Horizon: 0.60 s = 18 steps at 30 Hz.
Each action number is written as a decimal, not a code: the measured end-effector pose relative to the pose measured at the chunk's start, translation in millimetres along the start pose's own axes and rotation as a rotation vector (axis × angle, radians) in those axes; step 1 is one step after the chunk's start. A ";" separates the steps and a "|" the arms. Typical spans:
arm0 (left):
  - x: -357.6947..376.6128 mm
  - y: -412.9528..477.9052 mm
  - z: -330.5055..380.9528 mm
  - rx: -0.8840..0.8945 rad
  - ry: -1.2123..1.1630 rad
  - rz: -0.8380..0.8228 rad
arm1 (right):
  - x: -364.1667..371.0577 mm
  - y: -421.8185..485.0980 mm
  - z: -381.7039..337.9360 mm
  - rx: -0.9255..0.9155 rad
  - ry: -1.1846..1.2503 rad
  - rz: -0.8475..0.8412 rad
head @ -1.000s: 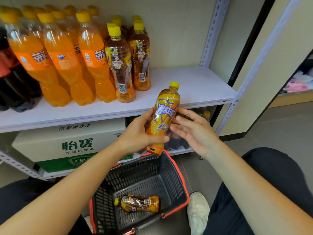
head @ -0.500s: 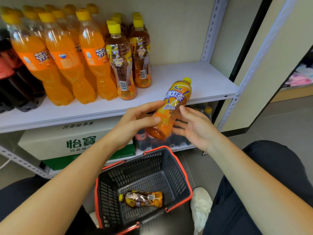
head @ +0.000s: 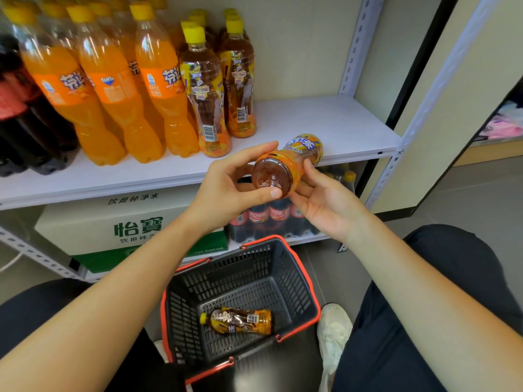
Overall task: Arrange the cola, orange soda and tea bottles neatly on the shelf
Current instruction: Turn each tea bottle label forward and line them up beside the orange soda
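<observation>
White shelf [head: 325, 123] is fronted by the tea bottle [head: 283, 166], tipped since earlier from slanted to flat, base toward the camera, pinched at its base by the left hand [head: 226, 190] and cradled between the right hand's [head: 325, 207] thumb and fingers.

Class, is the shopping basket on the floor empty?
No, one tea bottle lies on its side inside the basket.

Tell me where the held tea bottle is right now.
Head view, centre: the tea bottle lies base toward the camera between the left hand and right hand, at the front edge of the shelf, above the basket.
</observation>
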State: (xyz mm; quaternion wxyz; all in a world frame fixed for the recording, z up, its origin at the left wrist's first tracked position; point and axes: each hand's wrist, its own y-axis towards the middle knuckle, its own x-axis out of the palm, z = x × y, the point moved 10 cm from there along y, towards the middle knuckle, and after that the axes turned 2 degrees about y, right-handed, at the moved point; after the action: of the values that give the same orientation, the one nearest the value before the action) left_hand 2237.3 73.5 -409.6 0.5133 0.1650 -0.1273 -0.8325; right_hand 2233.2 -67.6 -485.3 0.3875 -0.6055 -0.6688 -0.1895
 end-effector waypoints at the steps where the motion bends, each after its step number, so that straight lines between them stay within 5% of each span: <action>1: -0.3 0.1 -0.1 -0.003 0.005 -0.006 | 0.2 0.4 0.8 0.006 -0.003 -0.002; 12: -13.3 0.5 -1.6 -0.041 0.000 0.023 | 5.1 5.7 8.2 0.054 -0.157 -0.051; 18: -20.0 -2.7 -19.4 -0.129 0.019 -0.044 | 7.8 17.5 -14.7 -0.120 -0.358 -0.025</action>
State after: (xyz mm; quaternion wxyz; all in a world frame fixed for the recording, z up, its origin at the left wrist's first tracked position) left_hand 2251.3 91.8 -425.4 0.5058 0.1420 -0.0650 -0.8484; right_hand 2254.4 -69.6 -474.0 0.2230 -0.6433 -0.7220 -0.1231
